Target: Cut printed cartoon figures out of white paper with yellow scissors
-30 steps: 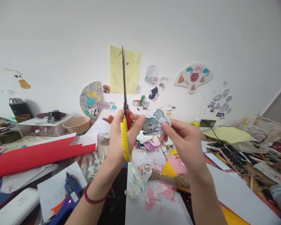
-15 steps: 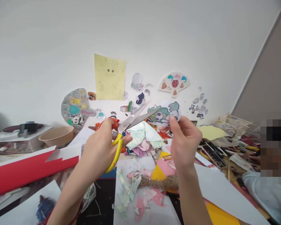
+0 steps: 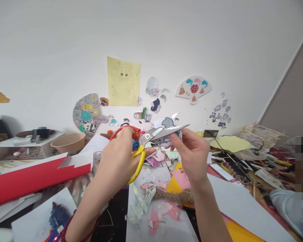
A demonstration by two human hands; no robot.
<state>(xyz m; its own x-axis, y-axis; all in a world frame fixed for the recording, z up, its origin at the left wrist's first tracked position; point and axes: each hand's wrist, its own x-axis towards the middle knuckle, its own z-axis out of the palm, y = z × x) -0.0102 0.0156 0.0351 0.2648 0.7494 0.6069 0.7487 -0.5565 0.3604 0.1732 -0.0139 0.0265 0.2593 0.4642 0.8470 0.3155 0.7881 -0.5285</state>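
Note:
My left hand [image 3: 121, 153] is closed around the handles of a pair of scissors [image 3: 147, 136], one loop red and the other yellow. The blades are spread and point right, across a small paper cutout [image 3: 168, 122] with a teal cartoon figure. My right hand [image 3: 193, 151] pinches this cutout at its right side, thumb in front. One blade lies over the drawing and hides part of it; the other shows behind the paper's top edge. I cannot tell whether the blades are biting into the paper.
Torn tissue scraps [image 3: 151, 201] lie on a white sheet, beside a bundle of twine [image 3: 174, 195]. A tan bowl [image 3: 68, 143] and long red paper [image 3: 37, 176] stand left; a blue glue gun [image 3: 57, 220] lies below. Yellow paper [image 3: 123, 82] hangs on the wall. Another person's sleeve [image 3: 284, 205] shows at right.
The scissors have moved right and now overlap the cutout more. The cutout has been turned and drawn closer to the scissors, with my right hand shifted slightly left. The view has swung a little left.

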